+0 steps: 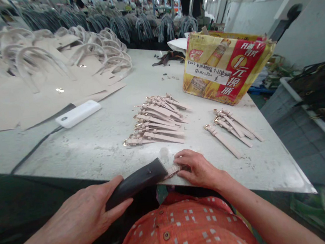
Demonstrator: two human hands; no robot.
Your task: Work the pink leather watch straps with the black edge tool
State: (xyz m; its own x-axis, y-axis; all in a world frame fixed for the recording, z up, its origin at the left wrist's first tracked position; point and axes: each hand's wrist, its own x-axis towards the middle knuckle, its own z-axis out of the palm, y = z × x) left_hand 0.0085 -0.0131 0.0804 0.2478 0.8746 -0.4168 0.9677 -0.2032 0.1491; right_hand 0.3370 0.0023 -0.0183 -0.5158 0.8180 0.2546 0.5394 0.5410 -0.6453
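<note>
Orange-red shirt (pixel 186 229) right up front, dotted all over with small pale grey squares, brown buttons down the middle. The tool (pixel 137 181) under the left hand (pixel 77 222) is matt black, plain, no markings. Pale beige-pink straps (pixel 158 118) in the big heap, each tipped with a glint of gold; same shade on the smaller bunch of straps (pixel 233 127) to the side. Table (pixel 100 144) is off-white, scuffed with grey flecks. White power bank (pixel 77 113), clean and glossy. Cardboard box (pixel 226 65) shouts yellow and red, white label with dark handwriting. Cream bag panels (pixel 42 73) stacked far left.
</note>
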